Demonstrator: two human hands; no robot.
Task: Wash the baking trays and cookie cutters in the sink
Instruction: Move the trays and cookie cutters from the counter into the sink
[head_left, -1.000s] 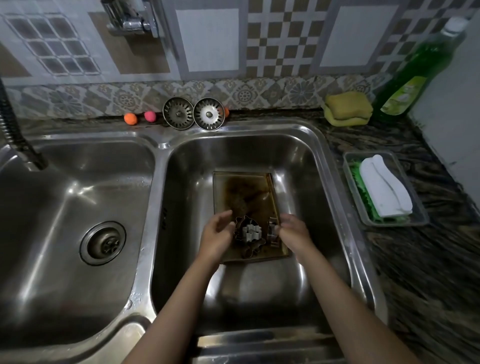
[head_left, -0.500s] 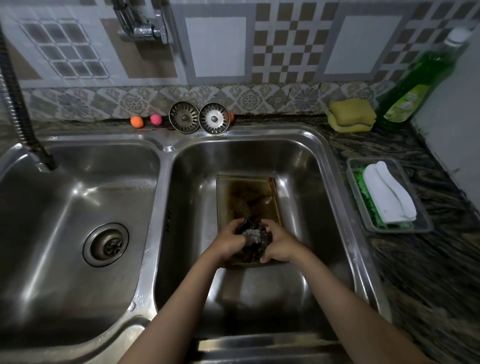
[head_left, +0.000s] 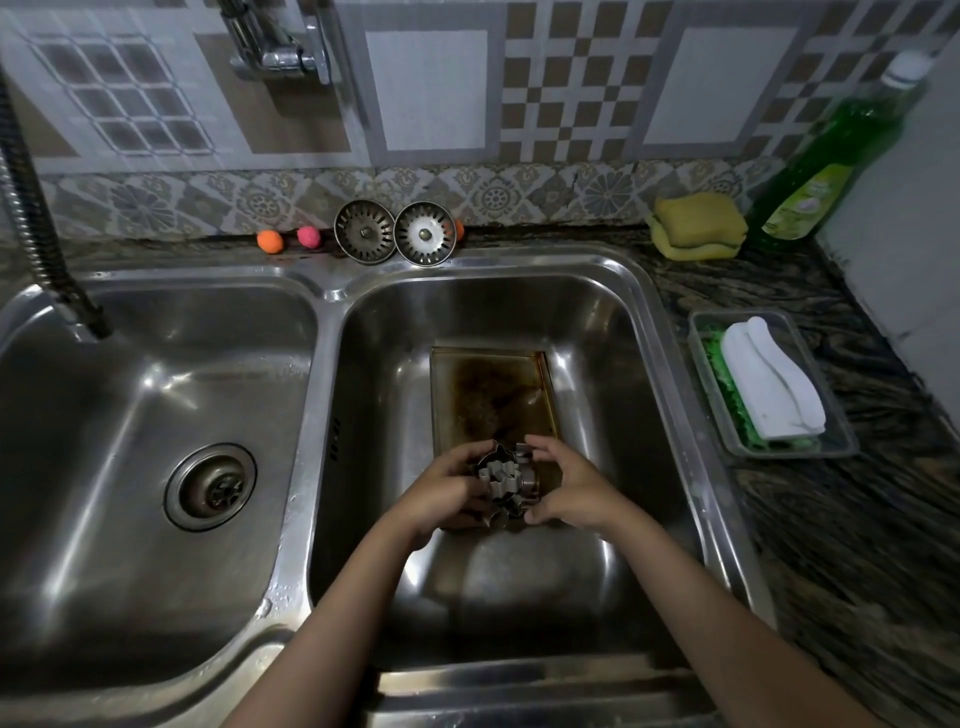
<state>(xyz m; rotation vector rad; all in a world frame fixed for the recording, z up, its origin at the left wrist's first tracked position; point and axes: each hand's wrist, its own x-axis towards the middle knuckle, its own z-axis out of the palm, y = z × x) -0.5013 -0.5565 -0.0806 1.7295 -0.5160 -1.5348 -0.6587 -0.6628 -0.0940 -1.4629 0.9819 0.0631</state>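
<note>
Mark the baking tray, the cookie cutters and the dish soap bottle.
baking tray (head_left: 485, 387): head view, stained bare floor of the tray.
cookie cutters (head_left: 501, 475): head view, top cutter of the bunch between both hands.
dish soap bottle (head_left: 831, 156): head view, green body above the label.

A dark marbled tabletop (head_left: 810, 519) fills the right side of the frame, holding a steel double sink (head_left: 322, 364). Along its back edge at upper centre sit an orange ball (head_left: 270, 241), a pink ball (head_left: 309, 237) and two sink strainers (head_left: 393, 232). At upper right lie a yellow sponge (head_left: 696, 225) and a green soap bottle (head_left: 826, 161); below them, a clear tray (head_left: 831, 447).
</note>
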